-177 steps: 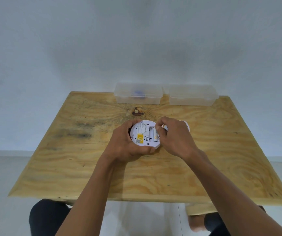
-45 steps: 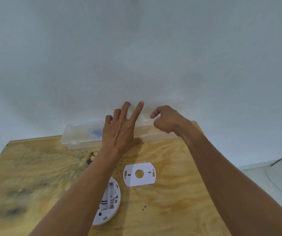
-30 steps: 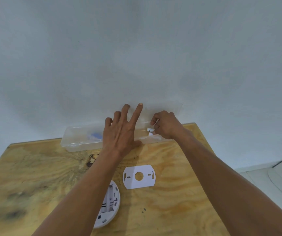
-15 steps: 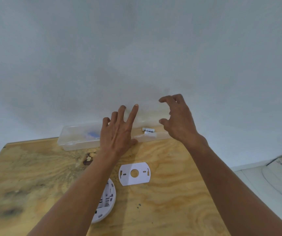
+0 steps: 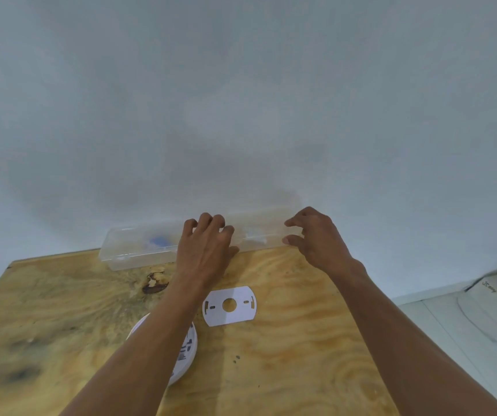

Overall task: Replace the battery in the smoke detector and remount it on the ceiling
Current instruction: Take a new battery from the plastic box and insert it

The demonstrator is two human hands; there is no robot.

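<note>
Both forearms reach forward, bare. The left hand (image 5: pixel 205 250) lies palm down, its fingers (image 5: pixel 208 220) bent at the knuckles. The right hand (image 5: pixel 316 235) hovers, thumb and curled fingers (image 5: pixel 293 222) apart, holding nothing.

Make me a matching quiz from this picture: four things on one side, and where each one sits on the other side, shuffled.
Things
1. mounting plate
2. smoke detector
3. left hand
4. blue item

Places
A. inside the left clear box
B. partly hidden under the left forearm
C. flat on the table, between the two forearms
D. fingers over the near edge of the clear boxes at the wall

Pairs: 1-C, 2-B, 3-D, 4-A
</note>
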